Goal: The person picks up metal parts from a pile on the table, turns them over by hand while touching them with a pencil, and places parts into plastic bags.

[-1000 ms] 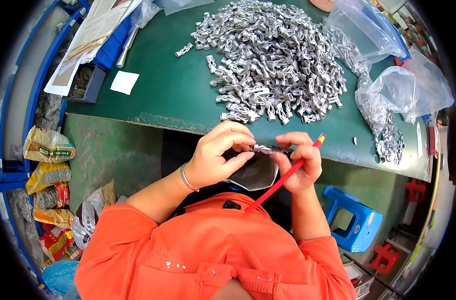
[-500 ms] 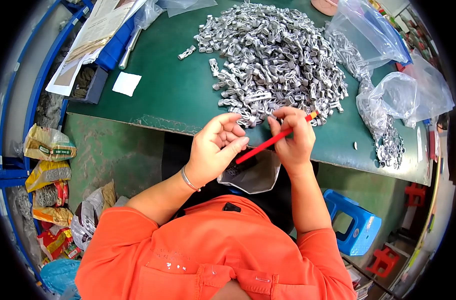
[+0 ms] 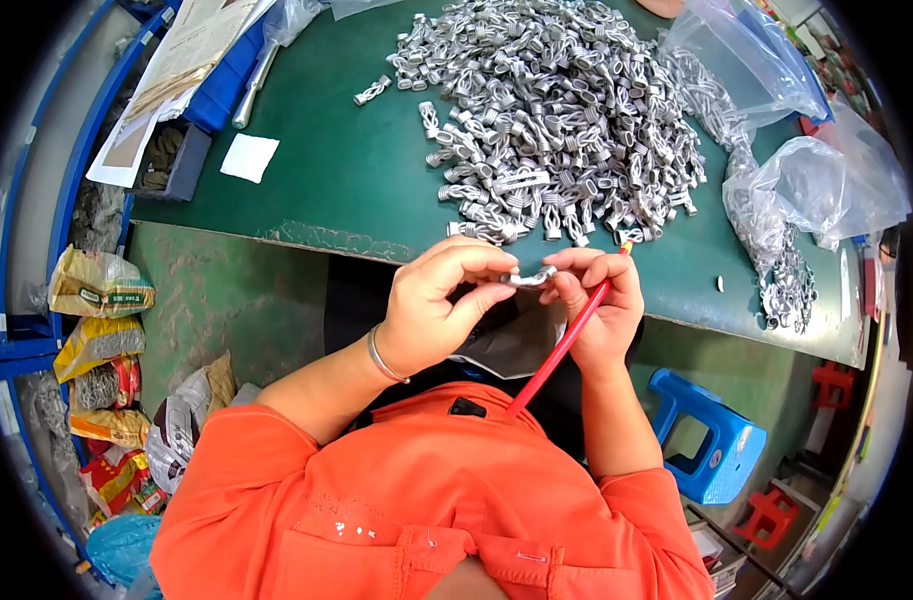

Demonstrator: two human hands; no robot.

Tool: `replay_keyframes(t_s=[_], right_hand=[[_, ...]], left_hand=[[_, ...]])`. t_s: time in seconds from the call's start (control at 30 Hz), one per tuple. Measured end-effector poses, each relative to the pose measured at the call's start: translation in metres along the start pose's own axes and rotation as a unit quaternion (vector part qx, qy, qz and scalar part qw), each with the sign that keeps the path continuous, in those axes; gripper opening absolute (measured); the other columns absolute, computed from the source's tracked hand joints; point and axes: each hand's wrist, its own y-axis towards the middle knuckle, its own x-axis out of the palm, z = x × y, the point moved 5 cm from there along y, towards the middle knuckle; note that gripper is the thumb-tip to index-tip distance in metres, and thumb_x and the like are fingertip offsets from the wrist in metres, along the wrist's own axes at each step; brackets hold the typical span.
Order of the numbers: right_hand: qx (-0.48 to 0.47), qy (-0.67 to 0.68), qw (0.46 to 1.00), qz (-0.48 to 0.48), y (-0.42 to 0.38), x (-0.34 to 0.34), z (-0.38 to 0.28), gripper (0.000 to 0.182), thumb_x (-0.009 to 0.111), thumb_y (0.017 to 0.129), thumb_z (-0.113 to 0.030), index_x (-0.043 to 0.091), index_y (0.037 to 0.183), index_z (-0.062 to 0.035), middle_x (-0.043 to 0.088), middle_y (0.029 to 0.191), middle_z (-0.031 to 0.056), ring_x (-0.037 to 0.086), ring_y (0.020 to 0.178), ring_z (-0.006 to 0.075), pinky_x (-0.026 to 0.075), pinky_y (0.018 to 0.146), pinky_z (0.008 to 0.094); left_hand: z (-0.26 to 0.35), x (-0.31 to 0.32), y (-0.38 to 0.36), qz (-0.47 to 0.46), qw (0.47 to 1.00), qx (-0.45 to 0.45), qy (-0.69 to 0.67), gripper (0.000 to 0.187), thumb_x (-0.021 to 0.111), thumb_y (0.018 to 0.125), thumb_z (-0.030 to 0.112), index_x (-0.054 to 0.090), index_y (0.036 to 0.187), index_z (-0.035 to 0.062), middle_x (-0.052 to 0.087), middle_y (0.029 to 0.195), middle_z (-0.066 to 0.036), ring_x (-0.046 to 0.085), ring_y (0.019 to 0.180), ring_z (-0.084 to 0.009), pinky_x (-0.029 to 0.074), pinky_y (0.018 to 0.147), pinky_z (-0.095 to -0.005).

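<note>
Between my two hands, over the front edge of the green table [image 3: 307, 190], is a small grey metal piece [image 3: 529, 279]. My left hand [image 3: 442, 300] pinches its left end between thumb and fingers. The fingertips of my right hand [image 3: 599, 305] hold the right end. A red rod with a yellow tip [image 3: 562, 350] is also tucked in my right hand, slanting down toward the orange shirt. Just beyond my hands lies a large heap of similar grey metal pieces [image 3: 567, 120].
Clear plastic bags [image 3: 757, 190] with metal parts lie at the table's right. A blue bin [image 3: 227, 95], papers [image 3: 172, 85] and a white paper square [image 3: 249, 157] are at the left. A blue stool [image 3: 712, 440] stands below the table, and sacks [image 3: 102, 283] lie on the left.
Both hands have come closer together, and a metal piece now shows between them. The red rod has swung to a steeper slant, its lower end nearer the shirt.
</note>
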Motion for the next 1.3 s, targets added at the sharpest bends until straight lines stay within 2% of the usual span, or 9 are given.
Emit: replay_keyframes(t_s=[0.13,0.27,0.4,0.53,0.6,0.8,1.0,1.1,1.3], right_hand=[[-0.044,0.027,0.998,-0.018,-0.003,0.0,-0.004,0.027,0.061,0.08,0.011,0.039,0.081,-0.0049,0.06,0.096,0.0182,0.061,0.083,0.0165,0.052,0.072,0.0259],[-0.122,-0.127,0.983,-0.049,-0.002,-0.003,-0.012,0.029,0.064,0.074,0.013,0.041,0.075,-0.0057,0.063,0.09,0.0156,0.059,0.078,0.0199,0.048,0.067,0.0288],[-0.192,-0.312,0.929,-0.045,0.01,0.014,-0.019,0.029,0.069,0.068,0.01,0.045,0.075,-0.0051,0.064,0.086,0.012,0.058,0.072,0.0233,0.045,0.065,0.0296],[-0.238,-0.362,0.9,-0.055,0.027,0.039,-0.014,0.033,0.075,0.065,0.002,0.046,0.077,-0.0048,0.063,0.086,0.0136,0.059,0.074,0.0285,0.046,0.064,0.0355],[-0.237,-0.384,0.891,-0.041,0.03,0.043,-0.007,0.032,0.075,0.066,0.002,0.046,0.078,-0.0041,0.063,0.084,0.0141,0.059,0.073,0.0296,0.047,0.063,0.0358],[-0.154,-0.214,0.965,0.0,0.023,0.024,-0.001,0.032,0.07,0.071,0.011,0.042,0.075,-0.0035,0.064,0.09,0.0144,0.061,0.075,0.0168,0.049,0.065,0.0261],[-0.146,-0.157,0.975,-0.05,0.011,0.022,-0.004,0.032,0.066,0.074,0.013,0.04,0.081,-0.0037,0.059,0.097,0.0162,0.06,0.076,0.0142,0.051,0.068,0.0248],[-0.071,-0.08,0.994,-0.022,0.005,0.016,0.003,0.029,0.064,0.077,0.01,0.039,0.083,-0.0035,0.058,0.099,0.0168,0.059,0.076,0.0132,0.051,0.07,0.0244],[-0.074,-0.024,0.997,-0.021,0.0,0.013,0.0,0.027,0.061,0.08,0.011,0.038,0.084,-0.0031,0.056,0.101,0.0178,0.062,0.084,0.0175,0.054,0.074,0.0274]], left_hand=[[0.029,0.005,0.004,-0.045,0.982,0.151,0.108,0.019,0.065,0.068,-0.013,0.062,0.08,0.0006,0.064,0.089,-0.012,0.063,0.079,-0.0238,0.051,0.066,-0.0294],[0.025,0.009,-0.003,-0.112,0.975,0.164,0.102,0.021,0.055,0.063,-0.014,0.062,0.073,0.0026,0.063,0.088,-0.01,0.061,0.077,-0.0247,0.05,0.069,-0.0322],[0.019,-0.005,0.0,0.022,0.965,0.147,0.215,0.019,0.053,0.066,-0.013,0.06,0.075,0.0017,0.06,0.088,-0.011,0.059,0.076,-0.0251,0.049,0.065,-0.0302],[0.012,-0.015,0.004,0.052,0.963,0.111,0.242,0.017,0.053,0.069,-0.013,0.055,0.079,0.0007,0.054,0.091,-0.011,0.057,0.074,-0.0221,0.048,0.063,-0.0279],[-0.002,-0.017,0.004,0.059,0.986,-0.016,0.155,0.019,0.054,0.073,-0.014,0.053,0.086,0.0004,0.052,0.097,-0.01,0.056,0.082,-0.0153,0.047,0.07,-0.024],[-0.017,-0.021,0.001,0.066,0.993,-0.067,0.071,0.034,0.065,0.077,-0.008,0.05,0.107,0.0002,0.053,0.097,-0.006,0.056,0.083,-0.0101,0.049,0.072,-0.0213],[-0.018,-0.012,0.001,0.038,0.971,-0.199,-0.129,0.026,0.066,0.08,0.0,0.058,0.104,-0.0035,0.059,0.095,-0.009,0.06,0.077,-0.0093,0.051,0.065,-0.0214],[-0.004,-0.013,0.003,0.008,0.998,-0.033,-0.062,0.019,0.06,0.081,-0.008,0.059,0.1,-0.0048,0.056,0.099,-0.011,0.059,0.084,-0.0155,0.051,0.073,-0.0256],[0.008,-0.004,-0.001,-0.005,0.998,0.0,-0.063,0.024,0.064,0.075,-0.013,0.06,0.097,-0.0043,0.055,0.101,-0.012,0.058,0.087,-0.0164,0.05,0.075,-0.0262]])
